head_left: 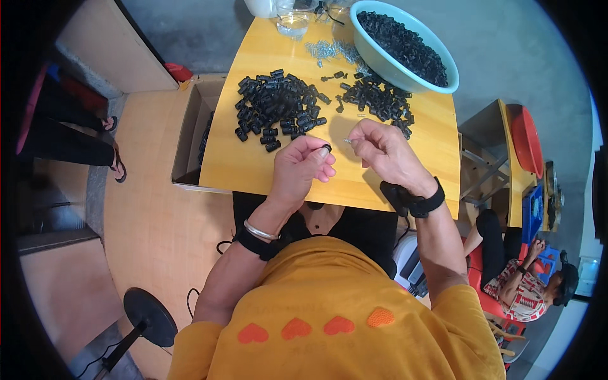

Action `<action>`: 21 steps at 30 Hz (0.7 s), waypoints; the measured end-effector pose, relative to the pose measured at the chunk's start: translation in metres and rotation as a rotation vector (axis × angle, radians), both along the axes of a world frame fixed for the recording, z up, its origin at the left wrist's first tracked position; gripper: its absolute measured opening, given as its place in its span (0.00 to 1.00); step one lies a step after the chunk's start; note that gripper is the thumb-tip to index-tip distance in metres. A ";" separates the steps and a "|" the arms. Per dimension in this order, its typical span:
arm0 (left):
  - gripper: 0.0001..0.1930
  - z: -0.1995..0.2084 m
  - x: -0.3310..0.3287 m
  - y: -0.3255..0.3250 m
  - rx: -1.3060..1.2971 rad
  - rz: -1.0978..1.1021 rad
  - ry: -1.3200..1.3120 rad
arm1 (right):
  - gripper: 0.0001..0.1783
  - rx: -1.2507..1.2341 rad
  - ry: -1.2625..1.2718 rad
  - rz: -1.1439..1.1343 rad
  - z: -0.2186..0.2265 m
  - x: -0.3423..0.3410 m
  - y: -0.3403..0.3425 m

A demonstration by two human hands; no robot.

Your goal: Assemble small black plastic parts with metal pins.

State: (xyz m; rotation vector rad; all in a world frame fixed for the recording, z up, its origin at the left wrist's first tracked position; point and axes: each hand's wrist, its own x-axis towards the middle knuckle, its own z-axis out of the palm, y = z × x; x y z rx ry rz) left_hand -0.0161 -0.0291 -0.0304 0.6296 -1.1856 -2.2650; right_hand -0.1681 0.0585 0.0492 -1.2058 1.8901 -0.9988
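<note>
The left hand (303, 166) is raised just above the near part of the yellow desk (253, 158), its fingers (316, 154) closed in a pinch on a small black ring-shaped part (327, 149) held at the fingertips; the right hand (383, 151) sits just beside it, thumb and forefinger pressed together on a thin silvery metal piece (348, 140), too small to make out, whose tip points toward the black part; the two hands are close but not touching. Both wrists wear black straps, and the left wrist also carries a silver bangle (259, 231).

Farther up the desk lie two heaps of small black plastic parts, a larger one (275, 104) on the left and a smaller one (377, 98) on the right, well apart from the hands; beyond them is a scatter of small silvery metal pieces (329, 49); a pale green basin (437, 54) full of the same black parts stands at the far right corner, and a clear glass dish (292, 25) sits at the far edge. An open cardboard box (190, 126) rests on the floor against the desk's left side; another person (525, 278) sits low at the right.
</note>
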 end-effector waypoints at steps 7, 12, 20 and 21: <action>0.06 0.013 0.004 0.003 -0.085 -0.040 0.076 | 0.04 -0.059 0.266 0.258 0.025 0.006 -0.002; 0.05 0.020 0.009 0.008 -0.226 -0.116 0.081 | 0.04 -0.013 0.342 0.358 0.029 0.006 -0.003; 0.05 0.019 0.018 0.008 -0.264 -0.170 -0.035 | 0.04 0.138 -0.076 0.278 0.015 0.006 0.004; 0.05 0.019 0.019 0.008 -0.217 -0.186 -0.033 | 0.04 0.137 -0.074 0.278 0.012 0.008 0.007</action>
